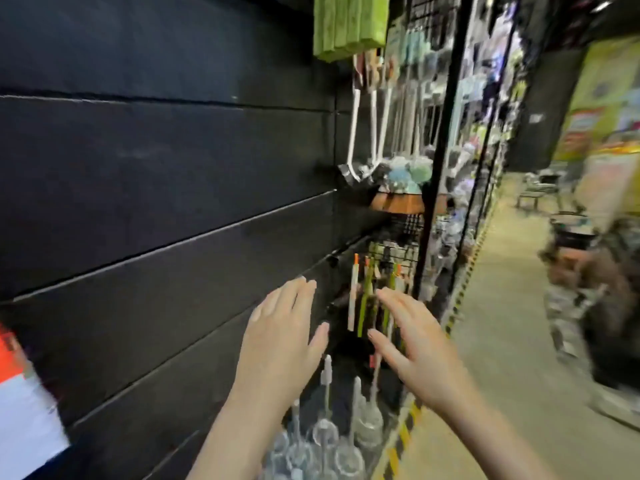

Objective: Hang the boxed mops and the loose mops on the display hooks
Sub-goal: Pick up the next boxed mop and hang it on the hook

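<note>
The left hand (280,337) and the right hand (412,344) were spread flat and empty before the black slat wall (156,188); better to pick up one mop first.

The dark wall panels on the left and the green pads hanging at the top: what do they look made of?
Wall panels: probably painted board or laminate; matte black, flat, with thin pale grooves between them. Green pads: likely microfibre or sponge; soft, fuzzy, ribbed surface, though blurred.
</note>
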The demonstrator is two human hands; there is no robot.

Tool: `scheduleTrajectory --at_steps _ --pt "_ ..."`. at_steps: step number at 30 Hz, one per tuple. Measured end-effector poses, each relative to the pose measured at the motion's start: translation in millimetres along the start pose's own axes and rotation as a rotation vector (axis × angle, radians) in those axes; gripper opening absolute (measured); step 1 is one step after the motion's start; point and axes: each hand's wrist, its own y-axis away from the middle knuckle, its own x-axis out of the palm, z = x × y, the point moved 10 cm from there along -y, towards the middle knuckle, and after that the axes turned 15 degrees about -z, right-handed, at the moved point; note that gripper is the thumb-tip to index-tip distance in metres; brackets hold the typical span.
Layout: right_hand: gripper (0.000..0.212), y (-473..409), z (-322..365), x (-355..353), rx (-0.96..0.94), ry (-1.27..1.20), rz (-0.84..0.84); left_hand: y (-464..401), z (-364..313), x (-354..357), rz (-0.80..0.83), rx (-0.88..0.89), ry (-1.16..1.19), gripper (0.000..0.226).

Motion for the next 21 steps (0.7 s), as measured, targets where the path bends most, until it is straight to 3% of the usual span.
scheduleTrajectory --at_steps 7,11,14,21 --pt "0.048 242.9 -244.4 -95.1 0.723 0.115 0.147 136.9 -196.2 207.4 0.738 0.075 0.371 0.052" --pt "0.043 380.4 -325.7 -177.5 1.100 0.121 0.072 210.3 -318.1 272.4 0.907 0.162 0.477 0.063" --pt "0.042 454.1 -362.2 -231.7 1.297 0.134 -0.009 251.7 -396.8 299.1 1.049 0.117 0.601 0.063" --pt "0.043 516.7 -432.3 -295.2 1.480 0.148 -0.124 295.2 -495.7 358.3 1.253 0.140 0.592 0.056"
